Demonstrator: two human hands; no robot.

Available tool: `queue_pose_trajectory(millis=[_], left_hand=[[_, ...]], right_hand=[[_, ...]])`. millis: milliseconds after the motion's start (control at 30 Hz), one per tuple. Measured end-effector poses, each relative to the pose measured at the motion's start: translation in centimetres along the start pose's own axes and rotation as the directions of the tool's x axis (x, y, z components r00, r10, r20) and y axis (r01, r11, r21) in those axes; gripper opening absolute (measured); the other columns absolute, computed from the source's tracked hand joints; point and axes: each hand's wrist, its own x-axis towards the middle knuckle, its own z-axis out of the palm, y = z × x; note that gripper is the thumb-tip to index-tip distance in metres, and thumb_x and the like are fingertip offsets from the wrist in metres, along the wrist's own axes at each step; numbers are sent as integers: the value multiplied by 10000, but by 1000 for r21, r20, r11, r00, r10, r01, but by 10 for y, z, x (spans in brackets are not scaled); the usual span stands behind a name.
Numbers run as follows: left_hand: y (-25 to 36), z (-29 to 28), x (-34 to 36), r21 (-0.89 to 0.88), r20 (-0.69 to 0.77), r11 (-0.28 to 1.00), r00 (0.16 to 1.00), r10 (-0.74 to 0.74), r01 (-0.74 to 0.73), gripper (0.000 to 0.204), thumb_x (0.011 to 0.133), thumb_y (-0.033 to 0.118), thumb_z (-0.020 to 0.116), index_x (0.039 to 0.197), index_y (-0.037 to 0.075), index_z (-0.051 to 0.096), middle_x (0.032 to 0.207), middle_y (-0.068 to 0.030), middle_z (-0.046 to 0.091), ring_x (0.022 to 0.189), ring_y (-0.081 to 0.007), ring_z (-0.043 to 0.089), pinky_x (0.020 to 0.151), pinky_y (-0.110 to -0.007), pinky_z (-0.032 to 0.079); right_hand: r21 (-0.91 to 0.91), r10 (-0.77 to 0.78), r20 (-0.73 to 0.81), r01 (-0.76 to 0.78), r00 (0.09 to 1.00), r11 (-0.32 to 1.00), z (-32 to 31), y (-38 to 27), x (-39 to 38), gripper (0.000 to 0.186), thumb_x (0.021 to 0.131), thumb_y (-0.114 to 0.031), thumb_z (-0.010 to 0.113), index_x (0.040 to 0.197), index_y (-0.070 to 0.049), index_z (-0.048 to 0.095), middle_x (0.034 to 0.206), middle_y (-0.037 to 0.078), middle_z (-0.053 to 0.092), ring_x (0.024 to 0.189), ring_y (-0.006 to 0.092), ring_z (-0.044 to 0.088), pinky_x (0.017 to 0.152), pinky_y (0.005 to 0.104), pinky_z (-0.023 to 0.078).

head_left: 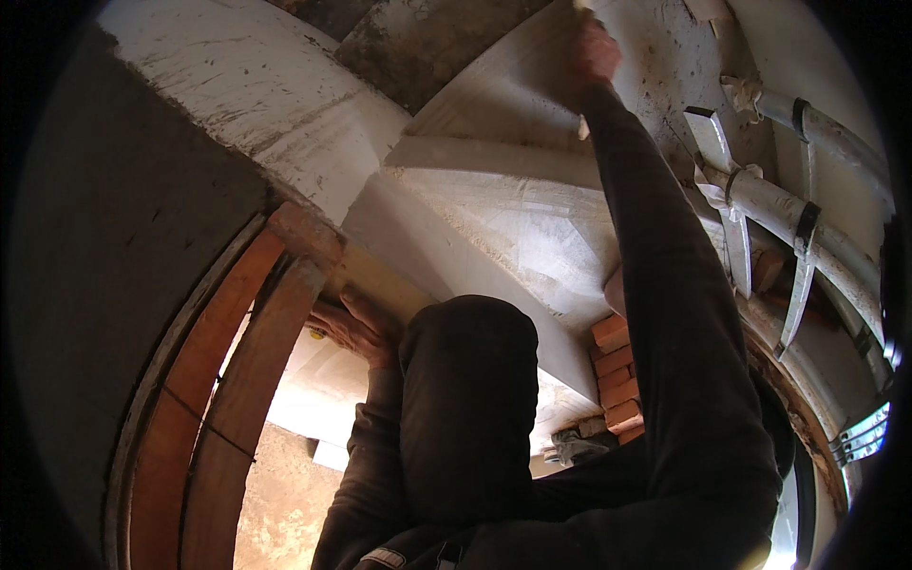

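My right hand (597,52) reaches far forward over a grey, wedge-shaped stair tread (508,81). Its fingers are closed around a tool, and a pale handle end (583,127) pokes out by the wrist. The tool's working end is cut off at the top edge, so its kind cannot be made out. My left hand (356,326) lies at the side of a lower step, thumb apart and fingers stretched toward wooden planks (261,380). Nothing shows in its grip. My bent knee (470,380) rises between both arms, in dark trousers.
Pale pipes (769,204) with metal brackets (736,237) run along the right. Orange bricks (617,380) are stacked below my right arm. A whitish ledge (275,104) crosses the upper left beside a dark grey surface (123,256). A lower step (513,223) has smeared pale material.
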Motion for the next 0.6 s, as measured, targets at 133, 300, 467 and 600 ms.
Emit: queue_pose_trajectory(millis=[133,300,467,600], left_hand=[[17,-6,-1,-31,29,999,999,35,-34,880,913,597,295,1445,-64,65,1469,-339,71,1366,-479,79,1095,-548,100],[19,-2,2,-10,-110,996,990,85,-87,798,898,615,312,1405,3,240,1316,-258,315,1217,-386,306,994,-531,241],[25,-4,1,-23,-96,994,990,100,-103,804,896,620,304,1408,4,236,1317,-268,311,1218,-400,301,995,-543,233],[27,-5,2,-15,-98,995,991,96,-98,779,906,593,315,1408,2,236,1309,-276,314,1212,-407,301,989,-544,235]], right_hand=[[213,-335,4,327,942,921,-4,-12,34,296,762,-187,579,973,20,592,768,236,619,685,397,605,601,460,479],[226,-602,341,559,722,798,-30,-18,16,281,791,-147,539,1040,-33,604,891,176,645,821,355,614,751,441,490],[358,-610,508,495,608,792,-31,0,-36,198,744,-122,531,877,-20,636,859,205,640,875,385,610,788,461,490],[246,-670,375,628,641,738,3,40,-59,204,742,-126,543,901,-39,639,850,184,645,843,372,619,767,468,492]])
